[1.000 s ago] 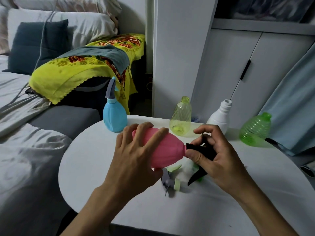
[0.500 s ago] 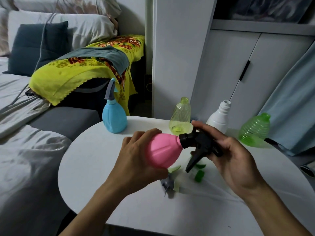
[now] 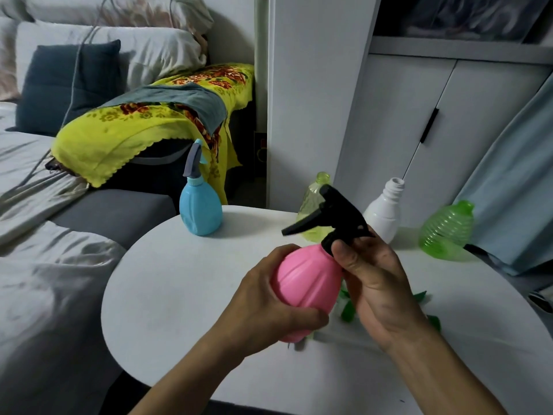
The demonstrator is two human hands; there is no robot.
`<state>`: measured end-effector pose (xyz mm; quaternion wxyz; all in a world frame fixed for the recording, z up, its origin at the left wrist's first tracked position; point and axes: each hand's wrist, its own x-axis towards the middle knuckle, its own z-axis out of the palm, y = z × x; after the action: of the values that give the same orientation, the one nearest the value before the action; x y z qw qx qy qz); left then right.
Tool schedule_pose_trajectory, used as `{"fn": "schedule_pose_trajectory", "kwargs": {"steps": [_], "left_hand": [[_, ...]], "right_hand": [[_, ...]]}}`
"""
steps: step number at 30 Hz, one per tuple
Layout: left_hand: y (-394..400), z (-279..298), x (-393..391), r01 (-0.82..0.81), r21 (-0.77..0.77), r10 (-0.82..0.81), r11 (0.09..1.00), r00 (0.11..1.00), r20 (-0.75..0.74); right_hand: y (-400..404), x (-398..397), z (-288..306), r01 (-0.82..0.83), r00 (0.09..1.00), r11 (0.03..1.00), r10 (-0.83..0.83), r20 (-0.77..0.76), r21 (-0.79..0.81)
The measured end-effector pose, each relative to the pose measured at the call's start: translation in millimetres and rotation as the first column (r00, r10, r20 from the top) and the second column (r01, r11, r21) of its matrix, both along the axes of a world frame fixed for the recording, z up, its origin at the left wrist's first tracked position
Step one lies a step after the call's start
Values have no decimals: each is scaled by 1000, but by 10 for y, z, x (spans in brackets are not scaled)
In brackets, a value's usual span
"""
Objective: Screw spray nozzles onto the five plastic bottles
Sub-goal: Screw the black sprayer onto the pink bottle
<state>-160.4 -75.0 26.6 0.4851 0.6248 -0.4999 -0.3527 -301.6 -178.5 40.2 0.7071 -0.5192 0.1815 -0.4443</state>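
My left hand [image 3: 263, 307] grips the round body of a pink bottle [image 3: 308, 277], held almost upright above the white round table [image 3: 179, 295]. A black spray nozzle [image 3: 332, 218] sits on its neck, trigger pointing left, and my right hand [image 3: 374, 280] pinches the nozzle's collar. A blue bottle [image 3: 200, 209] with a grey nozzle stands at the table's far left. Behind are a yellow-green bottle [image 3: 312, 205], a white bottle [image 3: 384, 211] and a green ribbed bottle [image 3: 446, 232], all without nozzles. Loose green nozzles [image 3: 348, 310] lie on the table, mostly hidden by my hands.
A bed with grey sheets [image 3: 45, 265] and a yellow flowered cloth [image 3: 134, 127] lies left of the table. White cabinet doors [image 3: 419, 130] stand behind it, and a pale blue curtain [image 3: 514, 190] hangs at the right.
The pink bottle has swung from lying sideways to nearly upright. The black nozzle now points up with its trigger to the left, and my right hand has shifted onto its collar.
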Motion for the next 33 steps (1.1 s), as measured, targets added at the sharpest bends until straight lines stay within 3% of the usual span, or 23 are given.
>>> {"fn": "schedule_pose_trajectory", "kwargs": {"steps": [4,7,9,12,15,20,24,25,27,29,31,33], "left_hand": [[7,-17,-36,-1,18,1,1000,1000,-3],[-4,-34,-51,-79,11,77,997,988,136],[-18,-39,-54,-132,-10,131,991,966,222],[-37,-31,-26,-200,-20,200,980,953,229],[-28,-17,-34,-231,-58,238,971,917,320],[5,-61,-125,-280,-157,320,947,780,538],[10,-98,-169,-335,-202,370,920,581,725],[9,-99,-168,-304,-214,361,928,591,721],[-13,-48,-105,-214,-158,266,964,793,548],[-34,69,31,-137,-50,142,989,980,141],[-43,156,178,-39,-9,36,999,977,-212],[-44,180,230,59,38,-42,998,939,-341]], "right_hand": [[50,53,-18,179,979,983,-181,-95,-25],[106,105,-32,304,936,952,-305,-177,-36],[110,112,-38,285,945,958,-279,-170,10],[84,94,-27,184,978,981,-176,-113,65],[83,77,-23,213,969,976,-206,-135,40],[139,100,-15,269,956,954,-247,-156,134],[222,151,-68,216,969,940,-174,-176,263],[219,147,-76,214,970,934,-169,-174,286],[164,101,-55,234,967,922,-189,-169,307],[75,35,-3,216,975,924,-186,-120,316],[6,-10,47,124,992,943,-123,-24,310],[-22,-20,52,72,997,961,-74,-3,269]]}}
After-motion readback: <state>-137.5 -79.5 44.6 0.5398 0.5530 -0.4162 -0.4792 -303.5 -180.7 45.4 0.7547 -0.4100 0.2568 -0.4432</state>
